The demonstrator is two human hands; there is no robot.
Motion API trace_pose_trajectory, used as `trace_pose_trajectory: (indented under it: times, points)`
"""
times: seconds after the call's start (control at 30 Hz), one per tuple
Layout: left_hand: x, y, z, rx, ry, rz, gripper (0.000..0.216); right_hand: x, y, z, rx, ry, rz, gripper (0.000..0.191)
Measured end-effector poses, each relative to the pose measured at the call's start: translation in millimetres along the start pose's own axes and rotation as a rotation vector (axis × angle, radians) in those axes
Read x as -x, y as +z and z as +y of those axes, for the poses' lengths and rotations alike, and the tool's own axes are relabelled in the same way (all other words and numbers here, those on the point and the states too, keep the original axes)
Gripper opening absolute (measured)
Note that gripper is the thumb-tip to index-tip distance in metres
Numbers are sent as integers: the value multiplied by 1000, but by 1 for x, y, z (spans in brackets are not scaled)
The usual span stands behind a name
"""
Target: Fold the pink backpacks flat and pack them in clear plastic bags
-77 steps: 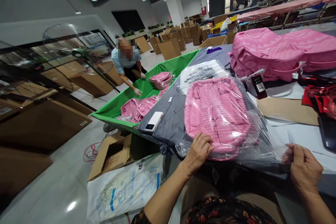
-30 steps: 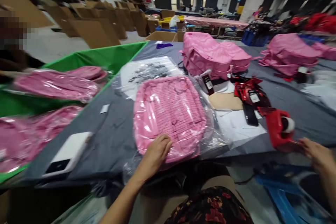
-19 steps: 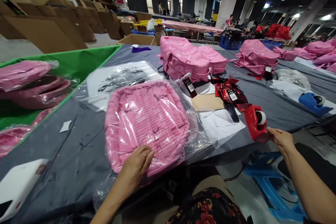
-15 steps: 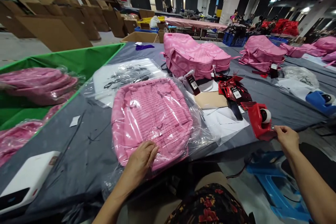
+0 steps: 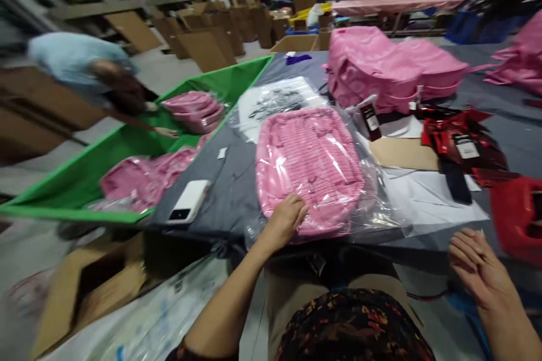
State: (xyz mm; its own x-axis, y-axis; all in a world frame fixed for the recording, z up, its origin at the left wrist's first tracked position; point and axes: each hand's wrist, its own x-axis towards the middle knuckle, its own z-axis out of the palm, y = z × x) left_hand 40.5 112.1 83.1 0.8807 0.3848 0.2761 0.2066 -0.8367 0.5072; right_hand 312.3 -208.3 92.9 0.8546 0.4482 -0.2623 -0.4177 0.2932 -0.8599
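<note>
A pink backpack (image 5: 311, 166) sealed in a clear plastic bag lies flat on the grey table cover (image 5: 237, 192). My left hand (image 5: 285, 220) rests on its near edge, fingers laid over the plastic and holding nothing. My right hand (image 5: 478, 268) hovers below the table edge at the lower right, fingers stretched out and empty. A blurred red tape dispenser (image 5: 516, 217) stands just up and right of that hand, apart from it.
A green bin (image 5: 84, 180) at the left holds bagged pink backpacks; a person in a light blue shirt (image 5: 71, 62) leans over it. A white device (image 5: 188, 208), red hang tags (image 5: 461, 135), white sheets (image 5: 432, 197), unbagged pink backpacks (image 5: 381, 65) and an open carton (image 5: 84, 287) surround me.
My right hand has let go of the red tape dispenser and drawn back toward me. The view has swung left. My left hand stays on the bagged backpack.
</note>
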Motion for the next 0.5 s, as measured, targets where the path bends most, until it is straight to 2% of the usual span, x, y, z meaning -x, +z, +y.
trace_pose_trajectory:
  times: [0.1, 0.17, 0.23, 0.3, 0.33, 0.4, 0.5]
  points:
    - [-1, 1, -2, -23, -12, -2, 43, 12, 54, -12, 207, -48, -394, 51]
    - [-1, 1, -4, -30, -12, 6, 42, 9, 91, -25, 524, -135, -697, 45]
    - [-1, 2, -4, -36, 0, 14, 42, -1, 126, -33, 857, -190, -1074, 44]
    - [-2, 3, -5, -45, 7, 17, 43, -15, 158, -32, 1112, -233, -1430, 45]
    - [-2, 4, -5, -49, 8, 19, 43, -22, 172, -27, 1212, -284, -1554, 42]
    - [-3, 5, -6, -57, 9, 28, 43, -33, 194, -13, 1428, -460, -1671, 34]
    - [-4, 6, -6, -57, 9, 44, 44, -42, 216, 9, 1822, -709, -1616, 24]
